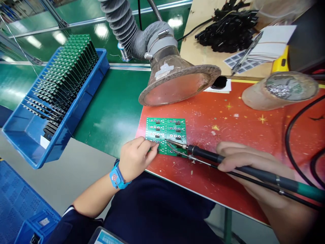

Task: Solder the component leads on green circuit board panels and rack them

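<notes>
A green circuit board [166, 127] with rows of small components lies flat on the red mat [203, 132]. My left hand [137, 156], a blue band on its wrist, rests at the board's left edge with thumb and fingertips pinched together over it. What the pinch holds, if anything, is hidden. My right hand [251, 166] is wrapped round a soldering iron [208, 154] with a thin metal feed tube fixed along its underside. The iron's tip and the tube's end meet close over the middle of the board, right of my left fingertips.
A fume extractor hood [180, 81] hangs just beyond the board. At left stands a blue bin [88, 91] with many upright circuit boards [66, 64]. A cylindrical container [276, 90], a yellow tool [281, 62] and black cables [228, 28] occupy the right and back.
</notes>
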`<state>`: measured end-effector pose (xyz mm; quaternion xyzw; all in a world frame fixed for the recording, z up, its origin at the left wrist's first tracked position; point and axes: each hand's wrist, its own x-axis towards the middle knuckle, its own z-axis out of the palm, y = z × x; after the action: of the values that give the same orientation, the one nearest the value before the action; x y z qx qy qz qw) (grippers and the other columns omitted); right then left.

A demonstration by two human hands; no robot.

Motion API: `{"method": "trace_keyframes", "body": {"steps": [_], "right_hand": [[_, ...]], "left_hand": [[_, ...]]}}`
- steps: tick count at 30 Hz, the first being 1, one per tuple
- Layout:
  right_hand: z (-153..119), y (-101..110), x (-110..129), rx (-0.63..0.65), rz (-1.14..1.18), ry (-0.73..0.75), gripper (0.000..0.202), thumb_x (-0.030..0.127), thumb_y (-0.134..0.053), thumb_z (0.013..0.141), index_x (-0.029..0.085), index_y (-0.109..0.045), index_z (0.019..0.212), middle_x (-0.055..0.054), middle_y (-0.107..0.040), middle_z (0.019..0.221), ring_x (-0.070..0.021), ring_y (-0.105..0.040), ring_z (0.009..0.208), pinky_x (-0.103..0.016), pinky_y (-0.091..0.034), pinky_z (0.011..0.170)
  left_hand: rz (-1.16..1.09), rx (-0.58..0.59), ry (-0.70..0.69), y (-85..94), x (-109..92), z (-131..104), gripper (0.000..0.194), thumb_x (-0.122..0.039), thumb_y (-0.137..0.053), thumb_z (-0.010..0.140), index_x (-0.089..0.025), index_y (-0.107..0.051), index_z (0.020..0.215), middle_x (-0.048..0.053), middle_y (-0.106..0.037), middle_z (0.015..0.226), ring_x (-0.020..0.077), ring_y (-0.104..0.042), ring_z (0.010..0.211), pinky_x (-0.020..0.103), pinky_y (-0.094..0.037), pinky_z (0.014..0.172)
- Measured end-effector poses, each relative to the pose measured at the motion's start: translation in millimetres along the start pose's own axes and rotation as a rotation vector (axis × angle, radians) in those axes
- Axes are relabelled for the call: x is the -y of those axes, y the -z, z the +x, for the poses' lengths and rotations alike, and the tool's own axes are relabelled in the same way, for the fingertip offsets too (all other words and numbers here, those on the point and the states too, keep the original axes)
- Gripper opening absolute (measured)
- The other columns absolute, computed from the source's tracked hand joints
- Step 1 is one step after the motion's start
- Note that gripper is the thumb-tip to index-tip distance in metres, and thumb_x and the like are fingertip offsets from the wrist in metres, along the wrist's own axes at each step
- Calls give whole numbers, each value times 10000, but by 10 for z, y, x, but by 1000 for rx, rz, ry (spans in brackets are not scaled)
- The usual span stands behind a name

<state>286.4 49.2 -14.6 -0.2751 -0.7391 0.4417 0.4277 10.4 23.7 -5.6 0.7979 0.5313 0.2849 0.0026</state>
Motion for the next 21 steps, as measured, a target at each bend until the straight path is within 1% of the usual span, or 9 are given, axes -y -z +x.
{"method": "trace_keyframes", "body": {"steps": [4, 6, 9, 12, 15, 19, 21], "right_hand": [[17, -24, 70, -2, 6, -15, 129, 301, -540, 925, 273, -653, 869, 22, -447, 547, -160, -429, 515, -320, -355, 481], [36, -55, 146, -43, -43, -81, 144, 333, -529, 931, 306, -645, 851, 12, -446, 551, -183, -443, 524, -340, -361, 493], [42, -109, 264, -109, -129, -184, 169, 387, -523, 924, 347, -635, 803, -11, -457, 557, -234, -509, 587, -375, -393, 526], [-12, -146, 330, -178, -198, -219, 168, 407, -532, 911, 369, -650, 799, -31, -493, 583, -267, -558, 652, -403, -439, 554], [-93, -156, 347, -244, -257, -238, 150, 399, -554, 895, 385, -666, 797, -43, -526, 628, -281, -575, 686, -427, -473, 574], [-120, -156, 352, -268, -292, -260, 148, 406, -548, 899, 395, -666, 810, -43, -533, 641, -292, -586, 716, -448, -494, 608], [-87, -160, 369, -226, -275, -235, 173, 424, -523, 911, 395, -655, 802, -35, -502, 598, -289, -578, 683, -438, -478, 579]], "left_hand": [[-7, -5, -11, -1, -12, -10, 192, -218, -577, 924, -164, -643, 753, -28, -513, 574, 92, -442, 486, 223, -361, 484], [-15, -1, -13, 0, -17, -13, 190, -220, -575, 926, -165, -641, 756, -29, -514, 574, 91, -440, 484, 222, -360, 482], [-28, 5, -21, 2, -24, -12, 187, -223, -582, 925, -159, -640, 760, -29, -515, 574, 90, -440, 480, 224, -354, 477], [-34, 12, -26, 2, -28, -14, 188, -228, -578, 930, -158, -639, 766, -29, -515, 577, 88, -442, 478, 225, -352, 474], [-35, 21, -29, -1, -32, -29, 192, -230, -568, 935, -163, -637, 768, -25, -527, 585, 93, -459, 490, 230, -360, 477], [-41, 33, -28, -8, -45, -59, 200, -234, -565, 938, -164, -638, 765, -20, -541, 587, 101, -475, 501, 236, -367, 479], [-49, 34, -29, -11, -55, -71, 201, -233, -567, 937, -162, -638, 764, -18, -544, 587, 102, -480, 504, 238, -369, 479]]}}
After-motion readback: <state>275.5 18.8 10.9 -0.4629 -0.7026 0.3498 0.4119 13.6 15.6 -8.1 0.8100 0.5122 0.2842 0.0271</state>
